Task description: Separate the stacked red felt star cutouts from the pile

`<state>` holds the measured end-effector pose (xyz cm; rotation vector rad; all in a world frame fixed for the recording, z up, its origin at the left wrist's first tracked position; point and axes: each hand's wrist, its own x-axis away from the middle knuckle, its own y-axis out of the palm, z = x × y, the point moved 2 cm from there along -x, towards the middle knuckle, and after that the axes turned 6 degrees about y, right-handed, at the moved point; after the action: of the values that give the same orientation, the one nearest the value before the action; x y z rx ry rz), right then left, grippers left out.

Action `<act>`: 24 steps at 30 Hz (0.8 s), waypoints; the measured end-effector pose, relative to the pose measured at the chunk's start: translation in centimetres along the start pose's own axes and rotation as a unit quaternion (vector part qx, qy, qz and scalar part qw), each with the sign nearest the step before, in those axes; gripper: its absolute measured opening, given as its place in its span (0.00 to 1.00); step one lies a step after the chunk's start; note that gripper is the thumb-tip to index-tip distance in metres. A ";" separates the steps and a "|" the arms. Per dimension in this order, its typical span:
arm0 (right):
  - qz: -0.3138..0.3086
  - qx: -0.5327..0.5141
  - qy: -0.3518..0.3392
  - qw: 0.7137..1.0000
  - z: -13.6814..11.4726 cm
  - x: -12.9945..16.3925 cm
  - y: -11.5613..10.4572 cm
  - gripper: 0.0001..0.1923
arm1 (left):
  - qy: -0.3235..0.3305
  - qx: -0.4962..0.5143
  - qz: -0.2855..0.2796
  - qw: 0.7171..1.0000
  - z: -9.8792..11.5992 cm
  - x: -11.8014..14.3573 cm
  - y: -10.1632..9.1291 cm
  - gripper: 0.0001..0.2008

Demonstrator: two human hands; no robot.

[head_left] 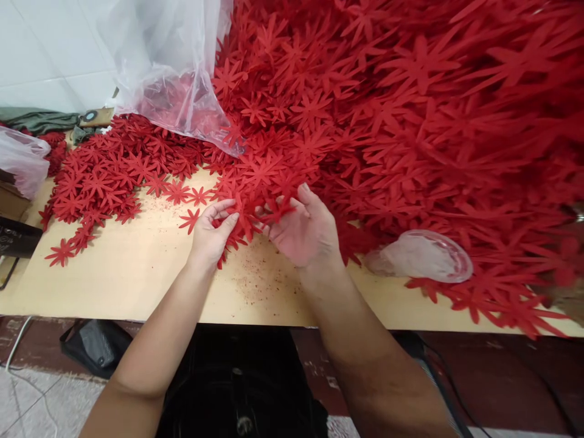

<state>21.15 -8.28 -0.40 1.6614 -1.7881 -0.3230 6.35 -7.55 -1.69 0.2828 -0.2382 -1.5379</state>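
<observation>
A huge heap of red flower-shaped cutouts [410,103] covers the right and back of a pale wooden table [132,274]. A flatter spread of the same red cutouts [114,170] lies at the left. My left hand [210,234] pinches a small bunch of red cutouts [244,222] at the heap's near edge. Beside it, my right hand [303,231] is palm up, its fingers curled under the same bunch. A single loose cutout [189,220] lies just left of my left hand.
A clear plastic bag [173,73] with red cutouts inside hangs over the back of the table. A small clear plastic piece [420,255] lies on the heap at the right. Another bag [20,161] and a dark object [16,238] sit at the left edge. Red dust speckles the table near my hands.
</observation>
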 end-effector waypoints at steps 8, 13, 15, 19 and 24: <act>-0.006 0.236 -0.089 0.968 1.3 0.6 1.2 0.24 | 0.013 -0.016 0.000 1.000 0.3 0.2 0.4 0.05; -0.041 0.291 -0.137 0.946 1.5 0.3 1.8 0.14 | 0.011 -0.003 0.022 1.000 0.3 0.2 0.2 0.07; 0.008 0.281 -0.151 0.948 0.9 -0.3 0.9 0.12 | 0.005 -0.005 0.039 0.999 0.2 0.2 0.0 0.08; 0.078 0.252 -0.199 0.944 -0.5 -1.8 -1.8 0.12 | -0.011 -0.004 0.068 0.998 0.2 0.0 -0.5 0.10; 0.108 0.245 -0.234 0.935 -0.8 -2.5 -3.9 0.24 | 0.043 -0.044 0.104 0.993 0.9 -0.6 -1.1 0.09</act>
<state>24.64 -6.27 -2.82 1.7901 -2.5526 -0.1898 5.01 -7.02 -1.20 0.2470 -0.1270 -1.3239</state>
